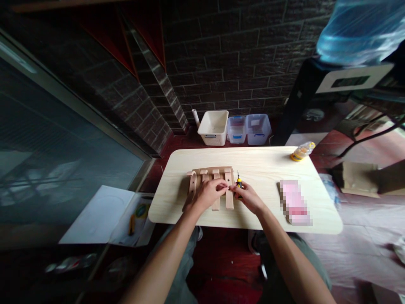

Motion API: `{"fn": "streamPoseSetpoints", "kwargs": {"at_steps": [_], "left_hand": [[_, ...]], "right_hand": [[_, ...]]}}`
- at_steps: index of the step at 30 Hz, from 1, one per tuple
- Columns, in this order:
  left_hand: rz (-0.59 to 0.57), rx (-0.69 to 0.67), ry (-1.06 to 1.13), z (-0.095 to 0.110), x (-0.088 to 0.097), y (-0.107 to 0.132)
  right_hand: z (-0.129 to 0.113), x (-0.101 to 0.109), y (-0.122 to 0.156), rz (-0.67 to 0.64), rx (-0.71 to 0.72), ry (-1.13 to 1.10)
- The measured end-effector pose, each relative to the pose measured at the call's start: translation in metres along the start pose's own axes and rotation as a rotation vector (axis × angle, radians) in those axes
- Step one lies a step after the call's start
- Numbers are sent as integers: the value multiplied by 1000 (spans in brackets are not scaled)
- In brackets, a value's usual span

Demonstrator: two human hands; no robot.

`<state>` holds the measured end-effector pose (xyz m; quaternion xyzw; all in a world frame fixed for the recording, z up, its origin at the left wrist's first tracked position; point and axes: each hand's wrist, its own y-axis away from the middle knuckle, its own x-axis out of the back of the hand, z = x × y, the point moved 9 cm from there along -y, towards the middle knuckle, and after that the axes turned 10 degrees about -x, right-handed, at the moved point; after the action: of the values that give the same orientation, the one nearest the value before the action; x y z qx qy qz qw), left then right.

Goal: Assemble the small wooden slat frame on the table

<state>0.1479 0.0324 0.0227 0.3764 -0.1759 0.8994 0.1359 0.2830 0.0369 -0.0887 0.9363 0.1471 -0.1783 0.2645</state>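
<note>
A wooden rack with several curved hook-shaped slats [215, 202] lies on the light wood table [259, 169] in front of me. My left hand [211, 192] reaches over the middle slats, thumb and fingers pinched together close to the rightmost slat; whatever sits between the fingertips is too small to make out. My right hand [247, 196] is closed round a yellow-and-black screwdriver [239, 183], whose tip points away from me. The fingertips of both hands nearly meet above the right slat. Part of the rack is hidden under my left hand.
A clear bottle with a yellow base [302, 152] stands at the table's back right corner. A blurred-out pink item [295, 202] lies at the right. Beyond the table are a cream bin [213, 126] and two clear plastic boxes [258, 128]. An open white box [98, 215] is at the left.
</note>
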Motion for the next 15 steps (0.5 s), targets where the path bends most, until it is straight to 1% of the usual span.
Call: {"fn": "streamPoseSetpoints", "kwargs": {"at_steps": [4, 8, 12, 15], "left_hand": [[-15, -10, -42, 1, 0, 0], [-6, -39, -57, 1, 0, 0], [-21, -61, -94, 2, -3, 0], [-35, -74, -109, 3, -5, 0]], "right_hand": [[3, 2, -3, -13, -11, -23], [4, 4, -4, -16, -15, -44], [5, 5, -5, -10, -25, -39], [4, 5, -6, -14, -4, -18]]}}
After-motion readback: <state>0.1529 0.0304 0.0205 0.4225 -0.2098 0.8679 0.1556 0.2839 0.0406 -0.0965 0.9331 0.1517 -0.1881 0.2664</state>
